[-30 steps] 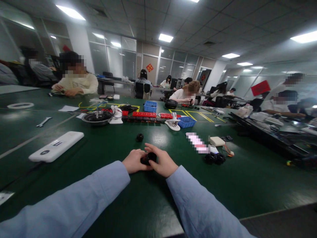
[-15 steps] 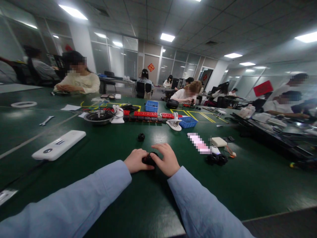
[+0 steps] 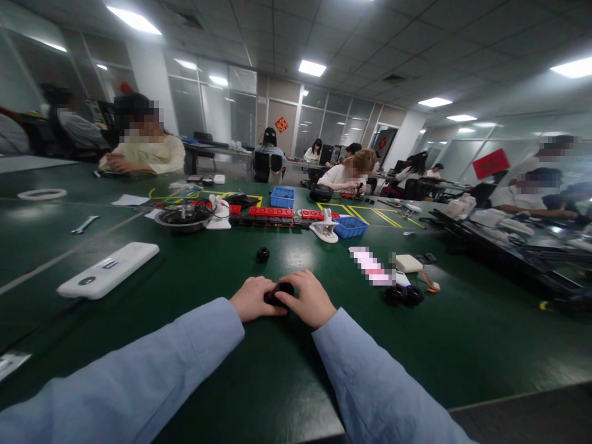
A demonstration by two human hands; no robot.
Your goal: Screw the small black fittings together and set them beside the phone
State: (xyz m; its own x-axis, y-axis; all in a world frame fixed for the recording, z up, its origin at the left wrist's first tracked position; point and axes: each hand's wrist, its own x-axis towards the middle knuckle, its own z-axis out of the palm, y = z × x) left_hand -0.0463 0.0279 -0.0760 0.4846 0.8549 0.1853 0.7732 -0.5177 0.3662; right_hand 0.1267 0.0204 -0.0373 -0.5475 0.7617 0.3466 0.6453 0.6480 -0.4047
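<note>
My left hand [image 3: 253, 299] is closed round the side of a small black rounded part [image 3: 272, 298], low over the green table. From the other side, my right hand [image 3: 312, 300] curls over the same part, thumb and fingers against it. Much of the part is hidden by my fingers, so its exact kind cannot be made out. Just beyond my hands sits a similar black knob-like piece [image 3: 263, 254]. A pair of black round pieces [image 3: 403, 295] lies to the right, near a phone-like object with a blurred pink screen [image 3: 370, 265].
On the left lie a white power-bank-like device [image 3: 109, 270] with a cable and a wrench [image 3: 86, 224]. Farther back stand a metal bowl [image 3: 178, 225], red strips [image 3: 271, 212], a white clip stand [image 3: 325, 228] and blue bins [image 3: 350, 227]. Several people work around.
The fingers of my right hand have drawn in and closed down onto the black part. My left hand stays almost in place. The view has shifted very slightly.
</note>
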